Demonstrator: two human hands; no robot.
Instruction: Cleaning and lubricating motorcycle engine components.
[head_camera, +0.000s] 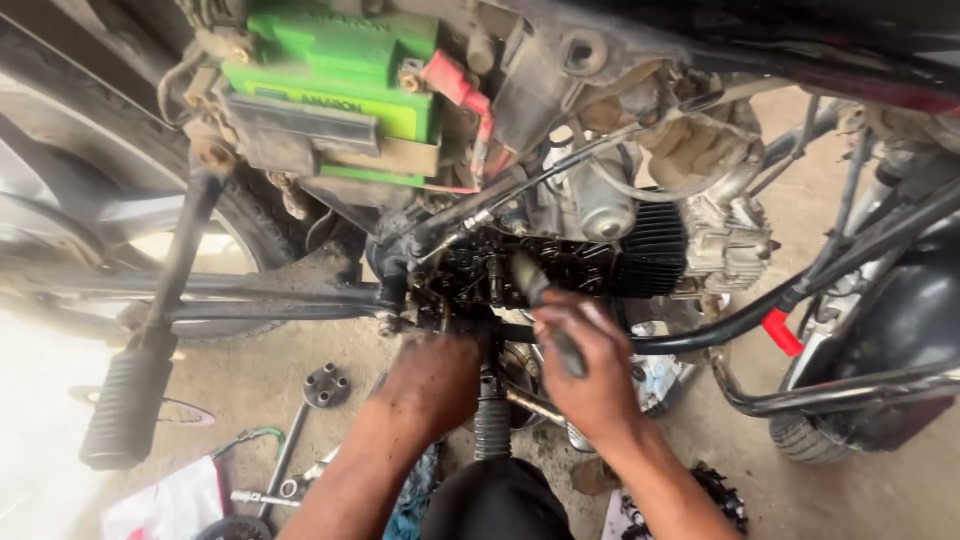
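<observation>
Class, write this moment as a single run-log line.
left hand: pressed on open engine | right hand: grips grey tool, tip at engine | green battery above | socket wrench on ground

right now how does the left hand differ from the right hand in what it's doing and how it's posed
The left hand holds no tool that shows and presses, fingers curled, against the open engine; the right hand grips a dark-handled tool pointing up into that engine. The left hand sits lower, its fingertips hidden; the right hand is raised, with its fingers wrapped round the handle. Both hands are smeared with dark grease and work at the same spot.
</observation>
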